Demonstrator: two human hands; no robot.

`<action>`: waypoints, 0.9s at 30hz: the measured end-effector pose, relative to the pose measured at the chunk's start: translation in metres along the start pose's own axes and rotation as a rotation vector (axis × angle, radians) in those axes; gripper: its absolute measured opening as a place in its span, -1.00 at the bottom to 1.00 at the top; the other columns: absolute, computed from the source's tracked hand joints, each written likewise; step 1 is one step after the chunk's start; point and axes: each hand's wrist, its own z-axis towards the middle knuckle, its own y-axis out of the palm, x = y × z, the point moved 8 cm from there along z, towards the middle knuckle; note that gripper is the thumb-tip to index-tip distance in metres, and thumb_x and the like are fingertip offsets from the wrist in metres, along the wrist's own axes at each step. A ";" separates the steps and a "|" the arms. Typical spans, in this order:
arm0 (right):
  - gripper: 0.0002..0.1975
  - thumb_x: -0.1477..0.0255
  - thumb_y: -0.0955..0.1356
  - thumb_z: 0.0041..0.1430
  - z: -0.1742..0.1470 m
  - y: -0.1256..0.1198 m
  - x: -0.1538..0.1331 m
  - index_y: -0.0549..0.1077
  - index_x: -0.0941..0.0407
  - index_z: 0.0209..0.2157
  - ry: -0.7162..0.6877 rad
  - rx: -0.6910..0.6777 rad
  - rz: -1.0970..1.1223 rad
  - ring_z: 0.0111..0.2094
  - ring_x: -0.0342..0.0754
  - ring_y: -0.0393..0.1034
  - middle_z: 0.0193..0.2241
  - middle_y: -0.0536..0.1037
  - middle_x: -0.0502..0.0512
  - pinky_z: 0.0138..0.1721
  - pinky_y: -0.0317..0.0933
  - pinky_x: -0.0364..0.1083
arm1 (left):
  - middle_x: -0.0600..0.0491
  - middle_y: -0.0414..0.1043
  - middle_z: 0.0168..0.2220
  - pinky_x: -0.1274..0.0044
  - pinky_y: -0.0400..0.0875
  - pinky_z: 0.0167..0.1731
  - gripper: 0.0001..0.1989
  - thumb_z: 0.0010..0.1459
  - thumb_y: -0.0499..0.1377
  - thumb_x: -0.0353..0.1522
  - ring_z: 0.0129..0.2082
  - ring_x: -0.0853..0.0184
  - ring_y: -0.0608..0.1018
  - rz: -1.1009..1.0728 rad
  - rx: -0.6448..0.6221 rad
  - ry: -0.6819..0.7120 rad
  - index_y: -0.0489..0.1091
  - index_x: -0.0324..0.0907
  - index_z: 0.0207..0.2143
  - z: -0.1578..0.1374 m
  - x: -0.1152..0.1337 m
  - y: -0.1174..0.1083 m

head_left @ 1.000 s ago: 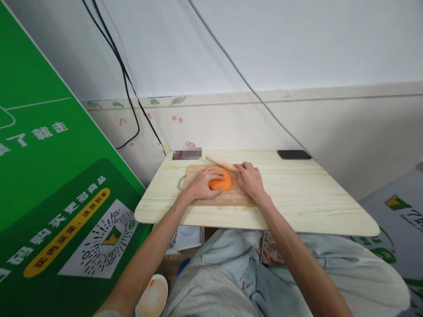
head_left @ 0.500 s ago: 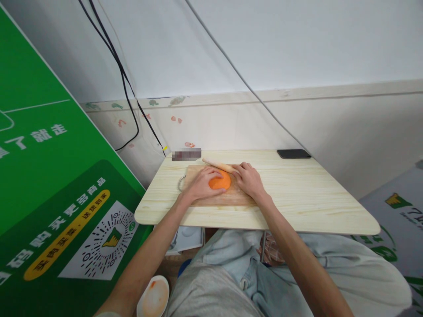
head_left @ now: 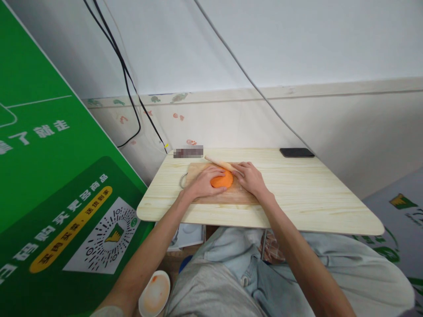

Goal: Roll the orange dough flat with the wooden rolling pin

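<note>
Rolling out seems the step: the left hand (head_left: 204,182), thumb and fingers parted, cups the orange dough (head_left: 222,180) between both hands, the right hand (head_left: 251,179) curls around the rolling pin (head_left: 216,162), a small dough turn likely called for next.

The shirt (head_left: 198,290) is light grey and creased, on the near side of the table (head_left: 317,189). A pale sleeve (head_left: 109,311), cut short, shows well back from the table's near left corner. Below the table's near edge spread loose jeans (head_left: 357,268), washed pale blue, with soft folds and a darker blue-grey stretch; a small round button (head_left: 245,280) shows at the front. Left hand (head_left: 203,182) and right hand (head_left: 251,179) are bare, as are both forearms (head_left: 297,259).
</note>
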 end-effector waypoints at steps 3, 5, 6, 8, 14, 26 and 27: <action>-0.57 0.38 0.26 0.52 0.001 0.000 -0.003 0.54 0.08 0.29 -0.018 -0.012 -0.051 0.03 0.13 0.38 0.06 0.65 0.21 0.08 0.25 0.01 | -0.08 0.59 0.22 0.10 0.36 0.39 -0.56 0.14 0.46 -0.22 0.27 0.05 0.55 0.000 0.000 -0.003 0.60 -0.10 0.07 0.000 0.000 -0.001; -0.57 0.38 0.25 0.53 0.001 -0.001 -0.006 0.55 0.09 0.28 -0.040 -0.024 -0.084 0.02 0.13 0.38 0.05 0.65 0.22 0.08 0.23 0.01 | -0.08 0.60 0.20 0.10 0.38 0.38 -0.55 0.13 0.47 -0.22 0.26 0.05 0.57 -0.001 0.005 -0.002 0.60 -0.10 0.07 0.000 -0.001 -0.001; -0.57 0.38 0.25 0.53 0.002 -0.001 -0.007 0.55 0.10 0.28 -0.048 -0.029 -0.097 0.02 0.14 0.37 0.04 0.65 0.22 0.08 0.23 0.02 | -0.08 0.60 0.20 0.11 0.38 0.38 -0.55 0.13 0.47 -0.22 0.25 0.05 0.57 -0.002 0.008 -0.003 0.61 -0.10 0.07 0.000 -0.001 -0.001; -0.58 0.38 0.26 0.52 0.003 -0.001 -0.008 0.55 0.09 0.28 -0.056 -0.035 -0.121 0.02 0.15 0.37 0.03 0.64 0.23 0.06 0.22 0.02 | -0.08 0.60 0.20 0.11 0.39 0.37 -0.55 0.13 0.47 -0.21 0.24 0.05 0.58 -0.001 0.009 -0.009 0.61 -0.10 0.07 0.000 -0.002 -0.001; -0.59 0.39 0.26 0.51 0.005 0.001 -0.009 0.55 0.04 0.27 -0.087 -0.036 -0.186 0.00 0.15 0.35 0.00 0.63 0.23 0.00 0.18 0.04 | -0.07 0.61 0.19 0.09 0.38 0.37 -0.53 0.12 0.47 -0.19 0.25 0.03 0.57 0.010 0.007 -0.024 0.60 -0.08 0.07 0.000 -0.003 0.000; -0.60 0.40 0.25 0.53 -0.001 -0.002 -0.007 0.52 0.06 0.26 0.037 0.022 -0.214 0.10 0.18 0.35 0.06 0.62 0.26 0.03 0.15 0.05 | -0.09 0.59 0.20 0.06 0.34 0.39 -0.58 0.12 0.43 -0.31 0.26 0.04 0.55 -0.014 -0.021 0.019 0.59 -0.10 0.05 0.003 0.003 -0.001; -0.60 0.40 0.24 0.53 -0.001 -0.004 -0.006 0.52 0.07 0.26 0.056 0.029 -0.217 0.10 0.18 0.35 0.06 0.62 0.27 0.02 0.16 0.05 | -0.09 0.59 0.20 0.07 0.34 0.39 -0.56 0.11 0.42 -0.34 0.26 0.05 0.55 -0.033 -0.026 0.030 0.59 -0.10 0.07 0.003 0.003 -0.001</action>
